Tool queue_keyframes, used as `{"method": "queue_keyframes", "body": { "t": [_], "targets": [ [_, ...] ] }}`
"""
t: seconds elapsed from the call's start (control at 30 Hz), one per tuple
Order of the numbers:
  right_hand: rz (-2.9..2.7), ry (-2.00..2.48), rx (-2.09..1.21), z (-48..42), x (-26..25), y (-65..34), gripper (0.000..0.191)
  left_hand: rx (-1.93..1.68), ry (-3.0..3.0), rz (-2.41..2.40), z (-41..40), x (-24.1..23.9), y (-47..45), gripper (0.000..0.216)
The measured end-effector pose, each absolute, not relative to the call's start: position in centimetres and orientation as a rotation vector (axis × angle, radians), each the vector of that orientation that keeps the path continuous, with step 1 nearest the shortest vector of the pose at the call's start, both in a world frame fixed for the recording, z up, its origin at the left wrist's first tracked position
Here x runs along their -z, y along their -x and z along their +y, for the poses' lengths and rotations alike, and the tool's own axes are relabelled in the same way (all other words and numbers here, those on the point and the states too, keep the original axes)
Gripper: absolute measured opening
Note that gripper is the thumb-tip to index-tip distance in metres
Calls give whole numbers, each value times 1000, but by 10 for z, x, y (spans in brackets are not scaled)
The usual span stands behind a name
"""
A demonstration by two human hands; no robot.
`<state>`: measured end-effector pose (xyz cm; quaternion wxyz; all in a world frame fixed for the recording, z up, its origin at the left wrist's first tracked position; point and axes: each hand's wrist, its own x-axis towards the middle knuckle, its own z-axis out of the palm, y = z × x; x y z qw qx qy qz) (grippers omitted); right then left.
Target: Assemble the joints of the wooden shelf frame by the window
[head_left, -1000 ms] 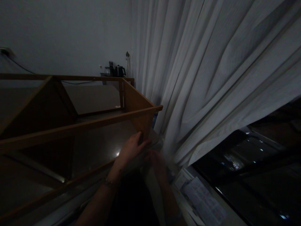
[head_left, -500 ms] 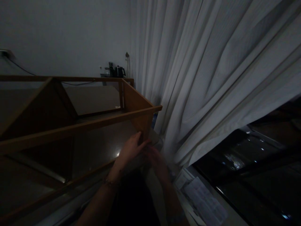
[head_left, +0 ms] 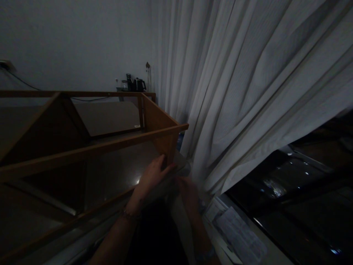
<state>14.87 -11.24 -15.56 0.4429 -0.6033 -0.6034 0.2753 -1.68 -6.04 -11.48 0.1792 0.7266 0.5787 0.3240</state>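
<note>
A wooden frame [head_left: 132, 137] with several panelled bays, like an unfinished cabinet, stretches from the left to the middle of the head view. At its near right corner, my left hand [head_left: 154, 172] has its fingers curled around the lower part of the upright post [head_left: 171, 147], with the thumb pointing right. Just right of and below that corner is my right hand [head_left: 189, 191], apart from the left. Its fingers look closed together, blurred by motion. Anything small between them is too dark to make out.
Long white curtains [head_left: 220, 92] hang at the right, close to the frame's corner. A clear compartment box [head_left: 241, 235] lies low on the right, beside a dark glossy surface [head_left: 303, 206]. A black kettle [head_left: 139, 85] stands at the back wall.
My right hand has drawn back, down and to the right, away from the left hand. My left hand stays at the post. The view has shifted slightly.
</note>
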Motion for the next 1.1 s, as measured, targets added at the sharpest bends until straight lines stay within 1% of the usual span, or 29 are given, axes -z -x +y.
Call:
{"method": "queue_keyframes", "body": {
  "t": [0.13,0.23,0.37,0.53,0.83,0.93,1.0,1.1],
  "targets": [
    [-1436,1425,-925,-111,155,-144,44,-886,-2052,1635,-61,112,17,54],
    [-1426,1378,-951,-111,156,-142,45,-880,-2063,1617,-61,110,17,50],
    [-1453,1419,-805,-113,158,-143,44,-887,-2055,1615,-61,111,17,49],
    [-1542,1497,-585,-113,159,-145,41,-877,-2054,1635,-60,115,18,54],
    [-1427,1356,-647,-109,161,-138,45,-882,-2067,1623,-60,113,18,55],
    [-1337,1384,-653,-111,163,-137,50,-873,-2060,1608,-60,112,18,53],
    [-1336,1390,-634,-112,167,-136,48,-879,-2057,1613,-61,111,17,53],
    [-1444,1339,-518,-110,175,-136,42,-883,-2063,1635,-61,111,16,54]
  ]
}}
